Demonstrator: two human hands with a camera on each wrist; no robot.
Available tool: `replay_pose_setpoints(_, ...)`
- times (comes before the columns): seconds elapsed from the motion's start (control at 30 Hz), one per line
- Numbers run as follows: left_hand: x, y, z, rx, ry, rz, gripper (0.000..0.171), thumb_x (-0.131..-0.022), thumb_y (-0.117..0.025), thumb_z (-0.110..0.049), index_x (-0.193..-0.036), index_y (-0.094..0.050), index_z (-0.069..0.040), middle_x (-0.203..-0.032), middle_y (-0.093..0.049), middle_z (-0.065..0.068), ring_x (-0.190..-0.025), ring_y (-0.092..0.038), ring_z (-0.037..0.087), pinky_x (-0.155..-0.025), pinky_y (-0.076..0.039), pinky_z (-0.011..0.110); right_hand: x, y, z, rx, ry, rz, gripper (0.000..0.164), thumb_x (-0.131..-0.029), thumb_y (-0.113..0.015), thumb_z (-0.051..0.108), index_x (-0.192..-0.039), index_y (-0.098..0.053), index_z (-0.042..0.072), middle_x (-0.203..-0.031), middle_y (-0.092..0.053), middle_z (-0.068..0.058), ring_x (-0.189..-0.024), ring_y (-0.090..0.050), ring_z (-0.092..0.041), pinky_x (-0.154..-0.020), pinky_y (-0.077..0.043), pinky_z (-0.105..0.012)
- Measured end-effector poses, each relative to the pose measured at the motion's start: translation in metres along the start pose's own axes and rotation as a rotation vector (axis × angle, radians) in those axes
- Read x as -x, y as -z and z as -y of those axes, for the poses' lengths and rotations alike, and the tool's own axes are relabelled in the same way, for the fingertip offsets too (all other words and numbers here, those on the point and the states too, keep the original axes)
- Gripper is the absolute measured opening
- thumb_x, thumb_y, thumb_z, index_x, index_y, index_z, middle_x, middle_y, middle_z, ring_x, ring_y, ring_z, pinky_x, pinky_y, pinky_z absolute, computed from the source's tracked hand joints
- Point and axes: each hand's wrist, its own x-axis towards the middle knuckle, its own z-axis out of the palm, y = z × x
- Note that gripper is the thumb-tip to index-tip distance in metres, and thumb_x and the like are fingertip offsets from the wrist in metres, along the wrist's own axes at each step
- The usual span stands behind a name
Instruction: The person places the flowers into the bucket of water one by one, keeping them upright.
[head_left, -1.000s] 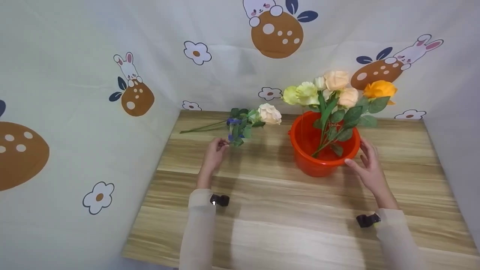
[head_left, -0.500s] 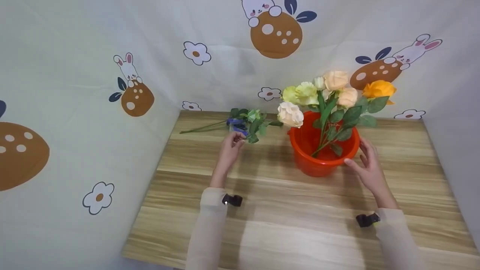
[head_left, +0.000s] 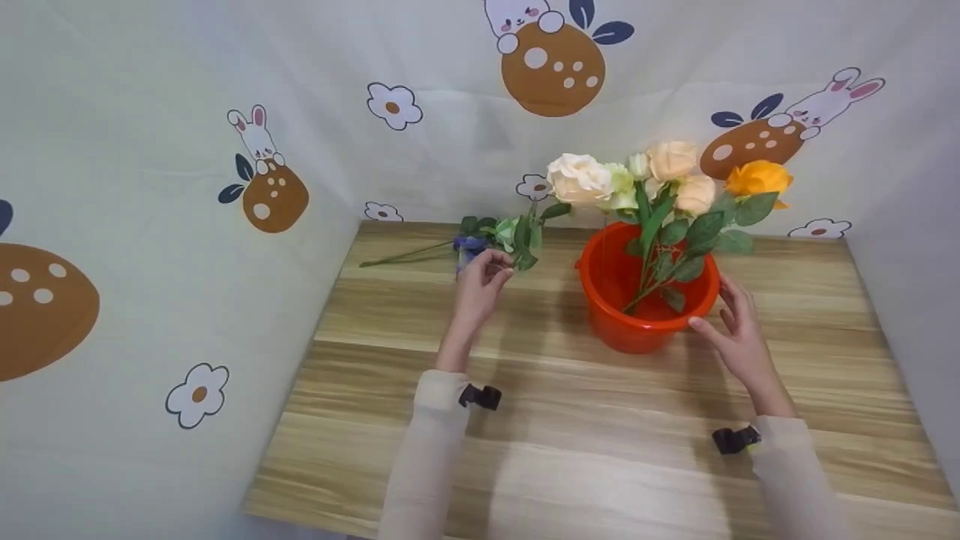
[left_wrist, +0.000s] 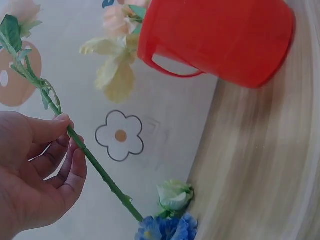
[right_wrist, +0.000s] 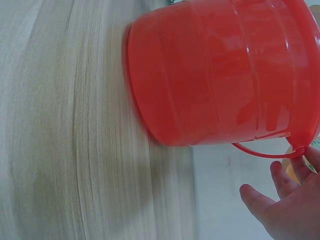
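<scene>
My left hand (head_left: 484, 289) pinches the green stem (left_wrist: 107, 177) of a cream rose (head_left: 579, 180) between thumb and fingers. The rose is raised, its bloom beside the bucket's flowers in the head view. A red bucket (head_left: 634, 337) stands upright on the table, holding peach roses (head_left: 673, 160), a pale yellow-green flower (head_left: 621, 186) and an orange rose (head_left: 759, 180). My right hand (head_left: 739, 345) rests at the bucket's right rim with fingers fairly straight; in the right wrist view its fingertips (right_wrist: 301, 167) touch near the handle joint.
Blue flowers (left_wrist: 167, 227) and a pale green rose (left_wrist: 175, 195) lie left of the bucket, their stems (head_left: 405, 256) pointing left. The wood-grain table (head_left: 570, 450) meets a printed cloth wall (head_left: 450, 165) at the back and sides.
My left hand has moved right and up with the cream rose, lifting it off the table from among the lying flowers. My right hand and the bucket have stayed put.
</scene>
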Motion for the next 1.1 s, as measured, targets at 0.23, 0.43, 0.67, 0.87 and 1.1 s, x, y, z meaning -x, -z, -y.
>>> replay_pose_setpoints(0.23,-0.004,-0.01,-0.025,-0.031,-0.044,0.018,0.012,-0.094,-0.067,-0.005,-0.104,-0.067,0.001,-0.102,-0.071,0.017,-0.093,-0.068,0.025,-0.085,-0.058,0.03,-0.001,0.001,-0.001,0.009,0.009,-0.001,0.081,-0.093,-0.067,0.002,-0.158,-0.021,0.01,-0.159,-0.02,-0.017,-0.15,-0.021,-0.037,-0.12,-0.017,-0.065)
replay_pose_setpoints(0.43,-0.01,-0.021,-0.046,-0.055,-0.073,0.018,0.011,-0.092,-0.07,-0.007,-0.1,-0.07,-0.001,-0.099,-0.074,0.015,-0.09,-0.07,0.023,-0.083,-0.059,0.029,-0.001,0.002,-0.002,0.015,0.013,-0.004,0.081,-0.093,-0.067,0.002,-0.159,-0.021,0.012,-0.159,-0.02,-0.016,-0.149,-0.023,-0.033,-0.12,-0.018,-0.065)
replay_pose_setpoints(0.67,-0.016,-0.036,-0.063,-0.028,-0.116,0.042,0.01,-0.092,-0.07,-0.006,-0.1,-0.07,-0.001,-0.099,-0.073,0.014,-0.089,-0.07,0.021,-0.081,-0.059,0.024,-0.001,0.002,-0.001,0.0,0.013,0.005,0.082,-0.092,-0.067,0.0,-0.158,-0.02,0.009,-0.16,-0.018,-0.017,-0.15,-0.02,-0.039,-0.12,-0.017,-0.065)
replay_pose_setpoints(0.87,-0.02,-0.052,-0.075,-0.004,-0.131,0.062,0.012,-0.092,-0.07,-0.007,-0.101,-0.069,0.0,-0.099,-0.073,0.014,-0.088,-0.068,0.019,-0.083,-0.059,0.026,-0.001,0.002,-0.001,0.003,0.015,0.004,0.081,-0.091,-0.067,-0.002,-0.158,-0.021,0.006,-0.16,-0.02,-0.018,-0.149,-0.02,-0.043,-0.12,-0.018,-0.066)
replay_pose_setpoints(1.1,-0.024,-0.072,-0.082,0.01,-0.137,0.071,0.012,-0.09,-0.072,-0.005,-0.101,-0.069,0.0,-0.099,-0.073,0.014,-0.087,-0.069,0.017,-0.08,-0.058,0.019,-0.001,0.001,-0.001,0.021,0.023,0.002,0.081,-0.092,-0.068,0.001,-0.158,-0.021,0.007,-0.16,-0.019,-0.019,-0.148,-0.02,-0.044,-0.119,-0.019,-0.067)
